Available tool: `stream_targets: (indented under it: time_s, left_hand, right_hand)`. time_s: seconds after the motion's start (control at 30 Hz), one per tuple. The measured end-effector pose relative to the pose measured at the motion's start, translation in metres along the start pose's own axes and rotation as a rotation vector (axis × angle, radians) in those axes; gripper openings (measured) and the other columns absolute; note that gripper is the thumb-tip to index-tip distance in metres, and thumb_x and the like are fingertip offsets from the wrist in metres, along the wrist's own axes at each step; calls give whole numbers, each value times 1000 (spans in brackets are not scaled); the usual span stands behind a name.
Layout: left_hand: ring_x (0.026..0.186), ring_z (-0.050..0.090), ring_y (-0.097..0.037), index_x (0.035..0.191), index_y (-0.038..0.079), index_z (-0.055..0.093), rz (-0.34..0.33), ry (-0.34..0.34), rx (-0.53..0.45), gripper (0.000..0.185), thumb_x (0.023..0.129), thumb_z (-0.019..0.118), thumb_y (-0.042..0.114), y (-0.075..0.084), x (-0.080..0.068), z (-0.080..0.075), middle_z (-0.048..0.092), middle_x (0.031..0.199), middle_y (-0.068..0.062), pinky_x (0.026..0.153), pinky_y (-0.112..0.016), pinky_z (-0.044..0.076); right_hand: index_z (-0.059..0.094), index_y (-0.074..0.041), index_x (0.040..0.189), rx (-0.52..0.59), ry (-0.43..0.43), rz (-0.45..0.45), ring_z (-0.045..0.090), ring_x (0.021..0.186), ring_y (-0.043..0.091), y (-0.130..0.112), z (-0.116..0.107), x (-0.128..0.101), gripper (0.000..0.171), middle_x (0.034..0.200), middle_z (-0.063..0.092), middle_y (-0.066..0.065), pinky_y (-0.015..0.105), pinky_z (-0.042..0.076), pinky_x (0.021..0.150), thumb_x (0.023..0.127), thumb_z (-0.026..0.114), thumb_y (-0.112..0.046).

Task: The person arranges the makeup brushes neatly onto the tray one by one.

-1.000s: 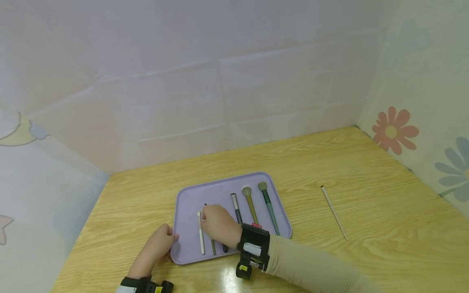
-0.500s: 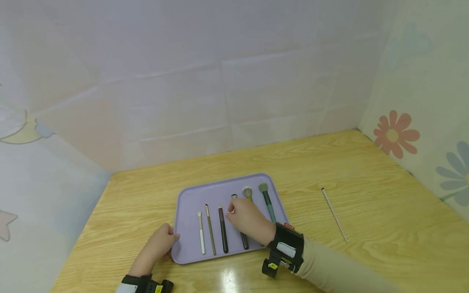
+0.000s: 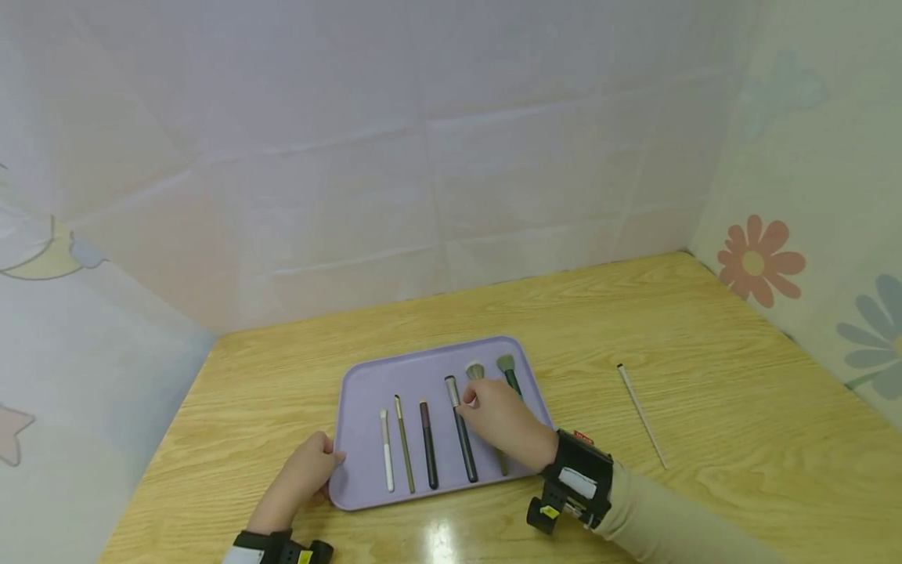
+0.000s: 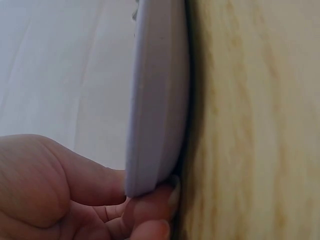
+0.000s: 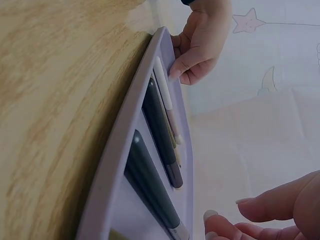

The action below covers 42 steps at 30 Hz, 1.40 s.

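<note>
A lilac tray [image 3: 361, 407] lies on the table with several makeup brushes in a row. My left hand [image 3: 308, 466] grips its left edge, thumb on top and fingers underneath in the left wrist view. From the left come a white brush [image 3: 387, 462], a thin olive brush [image 3: 405, 458], a dark brush [image 3: 429, 450] and a black brush [image 3: 464, 446] with a silver collar. Over the tray's right part hovers my right hand [image 3: 503, 415], thumb and fingers apart and holding nothing in the right wrist view. It partly covers a fluffy olive-handled brush [image 3: 475, 370] and a green brush [image 3: 506, 364].
Right of the tray, a slim white brush [image 3: 641, 415] with a dark tip lies alone on the wooden table [image 3: 282, 368]. Pale printed cloth [image 3: 338, 196] hangs behind the table and along both sides.
My right hand has moved right across the tray, from the thin olive brush past the dark brush to beside the black brush. The left hand stays on the tray's edge.
</note>
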<state>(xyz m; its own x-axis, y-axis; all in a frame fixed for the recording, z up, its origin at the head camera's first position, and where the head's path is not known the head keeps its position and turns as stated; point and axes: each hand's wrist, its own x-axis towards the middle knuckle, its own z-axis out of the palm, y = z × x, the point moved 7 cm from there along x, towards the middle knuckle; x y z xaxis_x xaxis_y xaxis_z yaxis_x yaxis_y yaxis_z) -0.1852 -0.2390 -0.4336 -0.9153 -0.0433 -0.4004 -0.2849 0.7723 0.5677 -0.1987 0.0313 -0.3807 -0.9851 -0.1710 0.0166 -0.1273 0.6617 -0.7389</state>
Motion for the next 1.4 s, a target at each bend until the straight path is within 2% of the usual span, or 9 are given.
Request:
stream_targets:
  time_s: [0.2,0.43,0.83,1.03,1.4]
  left_hand:
    - [60,57,-22,91,-5,48,9,6,-4,13,96,52,7,1,-1,-1,55,76,-13,52,-31,49]
    - [60,56,-22,91,-5,48,22,10,2,13,96,52,7,2,-1,-1,55,76,-13,53,-31,49]
    - [60,58,-22,90,-6,48,23,8,-1,15,96,52,7,2,0,0,55,77,-14,53,-32,50]
    - [58,55,-21,90,-6,49,23,12,2,15,96,52,7,0,1,0,54,74,-13,51,-31,49]
    - [58,54,-21,90,-6,49,19,14,5,14,95,52,7,0,0,-1,53,73,-13,51,-31,48]
  right_hand:
    - [63,-1,85,13,-5,26,49,59,13,6,-8,-5,7,71,54,2,26,42,51,87,68,-5]
    - [61,-3,82,59,-13,55,51,50,11,15,-15,-8,9,62,52,1,25,41,46,88,68,-5]
    - [62,-2,83,73,-16,65,48,49,11,21,-23,-12,9,58,52,0,25,36,46,89,68,-6]
    - [62,-3,84,54,-5,100,49,51,12,27,-27,-14,8,61,51,2,26,38,47,89,67,-8]
    - [64,1,88,55,11,87,51,54,13,36,-37,-15,6,67,53,4,28,43,50,88,67,-4]
